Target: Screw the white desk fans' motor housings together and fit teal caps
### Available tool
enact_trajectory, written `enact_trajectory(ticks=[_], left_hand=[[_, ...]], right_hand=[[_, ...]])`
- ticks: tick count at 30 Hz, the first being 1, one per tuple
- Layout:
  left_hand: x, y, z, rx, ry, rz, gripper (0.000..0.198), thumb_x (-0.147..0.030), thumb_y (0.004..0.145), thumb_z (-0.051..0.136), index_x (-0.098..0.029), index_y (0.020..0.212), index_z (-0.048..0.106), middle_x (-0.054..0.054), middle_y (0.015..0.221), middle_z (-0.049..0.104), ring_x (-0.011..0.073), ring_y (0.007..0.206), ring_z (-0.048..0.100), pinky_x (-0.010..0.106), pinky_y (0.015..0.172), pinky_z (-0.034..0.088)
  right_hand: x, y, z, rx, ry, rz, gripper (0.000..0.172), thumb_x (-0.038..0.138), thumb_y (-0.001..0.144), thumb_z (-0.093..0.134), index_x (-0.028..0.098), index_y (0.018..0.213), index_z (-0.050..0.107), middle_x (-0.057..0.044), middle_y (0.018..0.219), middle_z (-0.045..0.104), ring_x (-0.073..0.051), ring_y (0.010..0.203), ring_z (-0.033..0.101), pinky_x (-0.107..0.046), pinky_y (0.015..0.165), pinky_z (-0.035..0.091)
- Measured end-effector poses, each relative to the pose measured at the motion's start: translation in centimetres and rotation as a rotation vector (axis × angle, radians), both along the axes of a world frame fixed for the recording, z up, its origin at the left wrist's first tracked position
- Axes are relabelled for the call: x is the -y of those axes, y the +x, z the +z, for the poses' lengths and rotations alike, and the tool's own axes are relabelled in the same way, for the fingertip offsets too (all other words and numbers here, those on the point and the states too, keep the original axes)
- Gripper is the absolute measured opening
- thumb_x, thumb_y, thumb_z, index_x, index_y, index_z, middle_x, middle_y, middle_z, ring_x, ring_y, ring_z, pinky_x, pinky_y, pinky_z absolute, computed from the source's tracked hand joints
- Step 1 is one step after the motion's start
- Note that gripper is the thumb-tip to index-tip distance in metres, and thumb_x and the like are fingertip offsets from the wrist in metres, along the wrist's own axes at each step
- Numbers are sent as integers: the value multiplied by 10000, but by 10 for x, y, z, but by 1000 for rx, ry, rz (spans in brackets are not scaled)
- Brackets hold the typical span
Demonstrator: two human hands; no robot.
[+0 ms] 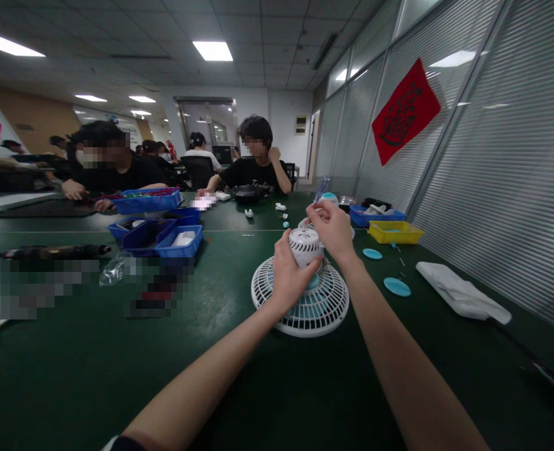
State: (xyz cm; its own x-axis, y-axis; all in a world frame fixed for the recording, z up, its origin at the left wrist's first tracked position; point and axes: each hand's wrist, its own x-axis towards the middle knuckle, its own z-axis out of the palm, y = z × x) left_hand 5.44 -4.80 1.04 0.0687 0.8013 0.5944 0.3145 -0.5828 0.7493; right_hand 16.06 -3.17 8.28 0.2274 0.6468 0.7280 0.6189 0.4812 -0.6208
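Note:
A small white fan lies face down on the dark green table, its round grille (300, 307) flat on the surface and its teal blades showing through. My left hand (288, 275) is wrapped round the white motor housing (305, 244) that stands up from the grille. My right hand (330, 225) hovers over the top of the housing with fingers pinched together; what they hold is too small to make out.
Two teal discs (396, 286) and small screws lie to the right, with a yellow tray (395, 232), a blue tray (375, 216) and a white cloth (462, 291). Blue bins (164, 235) stand at left. Other people sit across the table. A blind-covered glass wall runs along the right.

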Motion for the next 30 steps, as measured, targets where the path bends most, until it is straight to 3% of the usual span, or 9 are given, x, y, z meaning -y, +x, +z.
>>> enact_trajectory(ticks=[4, 11, 20, 27, 30], left_hand=[[0, 0, 1, 4, -5, -7, 747, -371, 688, 634, -165, 1307, 271, 137, 1293, 374, 261, 1226, 371, 420, 1043, 303], [0, -1, 0, 5, 11, 1, 741, -366, 690, 639, -176, 1304, 271, 133, 1285, 381, 260, 1224, 370, 429, 1038, 304], [0, 0, 1, -16, 10, 12, 733, -350, 689, 636, -161, 1301, 279, 139, 1280, 385, 265, 1224, 366, 421, 1033, 309], [2, -2, 5, -14, -28, -11, 734, -331, 682, 635, -163, 1300, 277, 138, 1299, 371, 260, 1227, 369, 417, 1043, 300], [-1, -3, 5, -28, -29, -35, 756, -333, 675, 644, -134, 1304, 274, 152, 1308, 365, 256, 1234, 362, 401, 1051, 290]], right_hand=[[-2, 1, -1, -51, 0, 38, 151, 334, 780, 562, 205, 719, 514, 3, 605, 642, -183, 629, 641, -319, 658, 476], [-1, 2, 3, -16, -54, -16, 164, 259, 786, 555, 202, 660, 468, -6, 625, 642, -180, 635, 626, -331, 680, 465], [2, 2, 7, 39, -114, 31, 147, 214, 809, 507, 195, 678, 444, -15, 659, 654, -149, 601, 611, -278, 604, 455], [3, 0, 9, 60, -138, 70, 131, 232, 813, 514, 187, 690, 499, -13, 681, 659, -141, 622, 618, -259, 588, 454], [7, 0, 11, 137, -138, 21, 120, 240, 811, 511, 184, 706, 525, -21, 698, 658, -154, 665, 622, -265, 598, 449]])
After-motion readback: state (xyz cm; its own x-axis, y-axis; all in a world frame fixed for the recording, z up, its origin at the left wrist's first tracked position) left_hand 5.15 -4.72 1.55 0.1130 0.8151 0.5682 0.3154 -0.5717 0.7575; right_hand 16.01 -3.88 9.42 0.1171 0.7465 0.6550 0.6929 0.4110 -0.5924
